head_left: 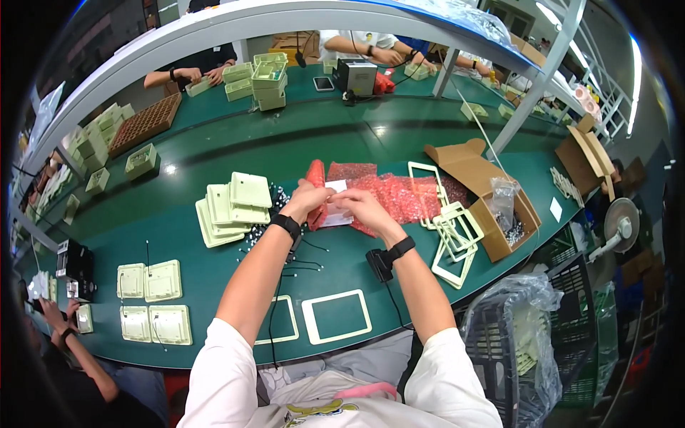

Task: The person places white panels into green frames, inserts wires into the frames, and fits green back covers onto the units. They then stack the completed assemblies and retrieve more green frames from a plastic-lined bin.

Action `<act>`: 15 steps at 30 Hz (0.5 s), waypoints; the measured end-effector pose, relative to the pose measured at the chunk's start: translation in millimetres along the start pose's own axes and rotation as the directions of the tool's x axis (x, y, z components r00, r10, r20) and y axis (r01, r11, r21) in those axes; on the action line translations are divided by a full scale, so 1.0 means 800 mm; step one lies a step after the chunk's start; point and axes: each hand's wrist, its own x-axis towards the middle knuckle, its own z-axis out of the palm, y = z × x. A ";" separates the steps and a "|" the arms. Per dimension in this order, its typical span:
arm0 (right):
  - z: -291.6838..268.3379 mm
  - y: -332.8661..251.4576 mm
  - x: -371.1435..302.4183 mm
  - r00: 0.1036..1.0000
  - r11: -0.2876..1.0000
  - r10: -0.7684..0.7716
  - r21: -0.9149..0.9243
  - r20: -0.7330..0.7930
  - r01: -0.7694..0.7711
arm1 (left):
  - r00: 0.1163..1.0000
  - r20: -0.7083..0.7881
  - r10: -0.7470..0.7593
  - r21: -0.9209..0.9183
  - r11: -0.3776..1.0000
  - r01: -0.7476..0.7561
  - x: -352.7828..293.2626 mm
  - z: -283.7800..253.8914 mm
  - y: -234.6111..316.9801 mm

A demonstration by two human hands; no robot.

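Observation:
Red bubble wrap [408, 200] lies across the middle of the green bench, with a rolled end standing at its left. My left hand [307, 201] is closed on that rolled end. Just to its right, my right hand [364, 208] has its fingers bent together and pointing at the left fingertips; whatever it pinches is too small to make out. Beneath the hands, a flat white piece [337, 214] lies on the wrap. Pale green plastic housings [248, 191] are stacked left of my hands, beside a heap of dark cables with white ends [260, 232].
Right of the wrap lie several pale frames [457, 235] and an open cardboard box [499, 246]. Two more frames [337, 316] lie near the front edge; housings with wires [153, 303] sit left. Co-workers' hands [385, 55] work across the bench. A metal rail spans overhead.

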 end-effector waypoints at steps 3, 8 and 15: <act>-0.008 0.010 0.008 0.993 0.958 0.080 -0.270 -0.089 -0.102 | 0.976 0.215 -0.014 -0.143 0.989 0.046 -0.038 -0.019 0.038; 0.003 0.002 0.019 0.936 0.629 0.155 -0.699 -0.316 -0.340 | 0.944 0.318 0.094 -0.594 0.796 0.120 -0.013 -0.021 -0.024; -0.011 -0.024 0.010 0.858 0.497 0.396 -0.709 -0.328 -0.501 | 0.908 0.403 0.114 -0.762 0.592 0.263 -0.016 0.006 -0.057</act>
